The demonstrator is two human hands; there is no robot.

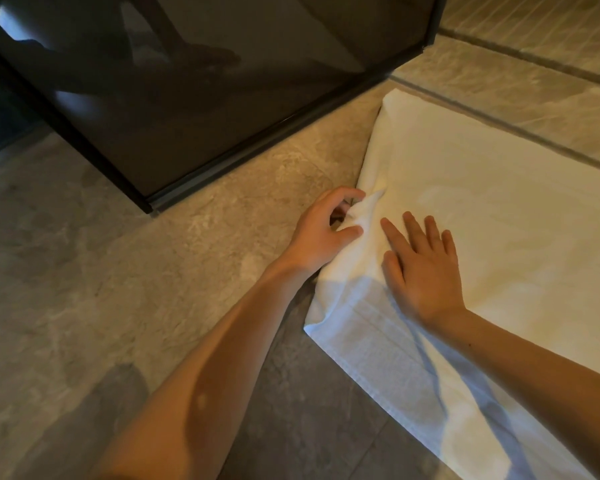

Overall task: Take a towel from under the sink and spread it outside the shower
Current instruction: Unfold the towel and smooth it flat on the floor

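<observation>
Two bare forearms reach in from the bottom edge toward a white towel [482,209] lying on the stone-tile floor [84,271]. It is plain white, glowing warm cream where the light falls and bluish in the arms' shadows, with a woven band and stitched hem along its near edge. Most of it lies flat and smooth across the right half of the view, running out of frame at the right and bottom. Its far corner sits close to the base of the dark glass shower door [187,98], with a strip of bare tile between them. The left hand [321,233] is at the towel's left edge, thumb and fingers curled and pinching a small bunched ridge of cloth lifted off the tile. Just beside it, the right hand [421,265] lies open, palm down and fingers spread, pressed flat on the towel and gripping nothing. The pinched fold rises between the two hands, nearly touching the right index finger. Below the hands, the near corner lies slightly rumpled against darker grey tile.
</observation>
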